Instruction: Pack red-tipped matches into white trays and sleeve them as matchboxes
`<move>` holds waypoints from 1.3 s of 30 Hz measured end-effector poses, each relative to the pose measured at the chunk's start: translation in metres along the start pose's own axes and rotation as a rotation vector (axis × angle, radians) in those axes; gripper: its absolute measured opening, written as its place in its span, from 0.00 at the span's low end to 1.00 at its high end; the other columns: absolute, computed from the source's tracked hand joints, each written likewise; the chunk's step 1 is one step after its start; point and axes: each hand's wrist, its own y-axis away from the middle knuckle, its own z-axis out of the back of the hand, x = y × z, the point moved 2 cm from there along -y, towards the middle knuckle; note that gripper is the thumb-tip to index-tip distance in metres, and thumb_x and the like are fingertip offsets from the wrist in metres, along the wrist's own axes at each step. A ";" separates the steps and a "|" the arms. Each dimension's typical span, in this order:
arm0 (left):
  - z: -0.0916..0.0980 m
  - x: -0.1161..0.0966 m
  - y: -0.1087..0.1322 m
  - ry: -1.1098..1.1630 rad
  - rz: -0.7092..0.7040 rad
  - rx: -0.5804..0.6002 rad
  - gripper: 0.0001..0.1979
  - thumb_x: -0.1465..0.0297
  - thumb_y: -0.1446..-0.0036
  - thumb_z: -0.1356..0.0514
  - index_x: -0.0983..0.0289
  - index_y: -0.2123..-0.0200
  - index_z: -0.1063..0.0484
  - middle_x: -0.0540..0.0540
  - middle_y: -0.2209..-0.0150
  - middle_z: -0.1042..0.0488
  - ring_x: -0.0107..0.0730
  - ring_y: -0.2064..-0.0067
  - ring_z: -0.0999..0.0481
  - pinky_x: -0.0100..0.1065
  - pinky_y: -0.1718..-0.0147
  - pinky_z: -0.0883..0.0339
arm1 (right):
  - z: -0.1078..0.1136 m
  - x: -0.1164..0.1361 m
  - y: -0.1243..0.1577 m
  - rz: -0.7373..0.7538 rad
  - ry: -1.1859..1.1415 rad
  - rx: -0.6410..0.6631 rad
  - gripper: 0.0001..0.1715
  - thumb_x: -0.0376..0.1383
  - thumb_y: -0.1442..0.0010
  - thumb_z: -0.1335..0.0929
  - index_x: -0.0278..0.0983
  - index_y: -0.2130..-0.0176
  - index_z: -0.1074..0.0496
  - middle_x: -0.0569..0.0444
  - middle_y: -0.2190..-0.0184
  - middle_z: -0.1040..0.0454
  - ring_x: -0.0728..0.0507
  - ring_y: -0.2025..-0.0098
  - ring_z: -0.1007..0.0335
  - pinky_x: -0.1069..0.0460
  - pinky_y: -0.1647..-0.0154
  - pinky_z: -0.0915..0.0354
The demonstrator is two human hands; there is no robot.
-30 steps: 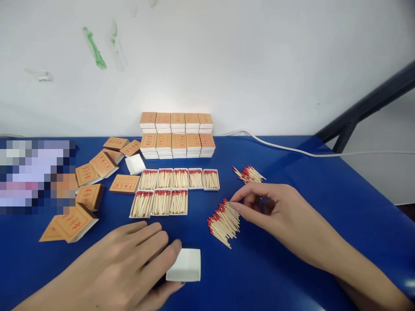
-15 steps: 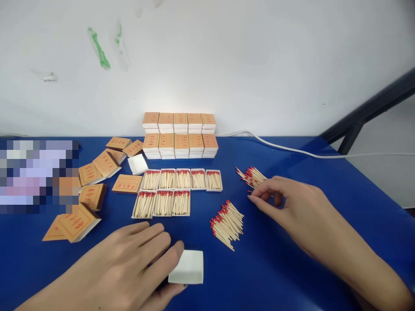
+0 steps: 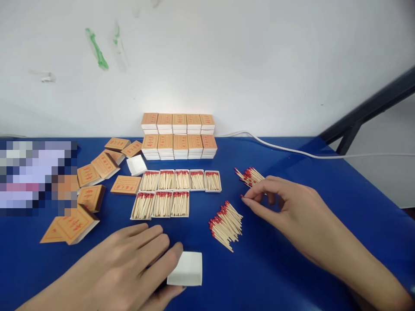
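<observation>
An empty white matchbox tray lies between the thumb and fingers of my left hand, low in the view. My right hand is closed in a pinch, and a single red match head pokes out at its fingertips. Just behind that hand is a loose heap of matches, partly covered by the fingers. A second pile of matches, red heads toward the upper left, rests on the table between my hands. Trays filled with matches stand in two rows ahead of my left hand.
Stacked matchboxes line the wall on the blue table. Orange matchbox sleeves are scattered at left, near another white tray. A white cable crosses the back right. One area at far left is pixelated.
My right hand has shifted slightly left, away from the rear heap, with the match head at its fingertips. My left hand keeps its hold on the tray.
</observation>
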 end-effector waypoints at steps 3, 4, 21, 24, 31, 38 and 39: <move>-0.001 0.000 -0.001 0.001 0.000 -0.002 0.19 0.65 0.12 0.51 0.66 0.48 0.21 0.54 0.64 0.15 0.40 0.65 0.15 0.44 0.69 0.27 | -0.004 0.015 0.002 -0.012 -0.100 0.050 0.09 0.43 0.29 0.25 0.46 0.64 0.16 0.56 0.67 0.17 0.44 0.71 0.30 0.47 0.68 0.35; -0.001 0.000 -0.001 0.003 0.003 0.003 0.19 0.66 0.12 0.51 0.66 0.48 0.21 0.54 0.64 0.15 0.40 0.65 0.15 0.44 0.69 0.27 | -0.006 0.018 0.003 -0.017 -0.124 0.077 0.09 0.43 0.29 0.25 0.46 0.64 0.16 0.57 0.67 0.17 0.44 0.71 0.29 0.47 0.68 0.34; 0.001 -0.001 0.002 -0.021 0.036 -0.039 0.13 0.66 0.15 0.45 0.66 0.48 0.22 0.55 0.63 0.17 0.43 0.63 0.15 0.45 0.64 0.23 | -0.029 0.040 0.032 -0.011 0.169 0.049 0.22 0.55 0.33 0.20 0.44 0.52 0.22 0.48 0.50 0.17 0.35 0.60 0.15 0.40 0.63 0.25; 0.000 0.000 0.003 -0.010 0.041 -0.020 0.12 0.65 0.16 0.44 0.65 0.48 0.23 0.54 0.64 0.19 0.43 0.63 0.15 0.45 0.66 0.23 | -0.032 0.042 0.033 -0.002 0.160 0.073 0.20 0.51 0.33 0.19 0.44 0.50 0.22 0.49 0.48 0.18 0.36 0.60 0.15 0.42 0.64 0.26; -0.002 0.000 0.006 0.004 0.034 0.020 0.11 0.66 0.19 0.42 0.66 0.47 0.23 0.54 0.64 0.22 0.45 0.64 0.16 0.47 0.66 0.21 | -0.037 0.045 0.038 -0.013 -0.029 0.224 0.08 0.45 0.24 0.24 0.45 0.51 0.23 0.54 0.50 0.22 0.42 0.60 0.19 0.45 0.60 0.25; -0.002 -0.002 0.005 0.017 0.033 0.045 0.12 0.65 0.18 0.43 0.66 0.47 0.23 0.54 0.64 0.21 0.46 0.64 0.16 0.48 0.68 0.21 | -0.037 0.044 0.036 -0.008 -0.099 0.276 0.07 0.43 0.20 0.28 0.45 0.54 0.23 0.56 0.54 0.23 0.45 0.61 0.23 0.47 0.58 0.28; -0.002 -0.003 0.005 0.021 0.038 0.047 0.12 0.65 0.18 0.43 0.66 0.47 0.23 0.53 0.64 0.22 0.45 0.65 0.17 0.48 0.67 0.21 | -0.036 0.044 0.034 -0.018 -0.108 0.291 0.08 0.43 0.19 0.28 0.45 0.55 0.23 0.57 0.55 0.23 0.46 0.61 0.23 0.47 0.58 0.29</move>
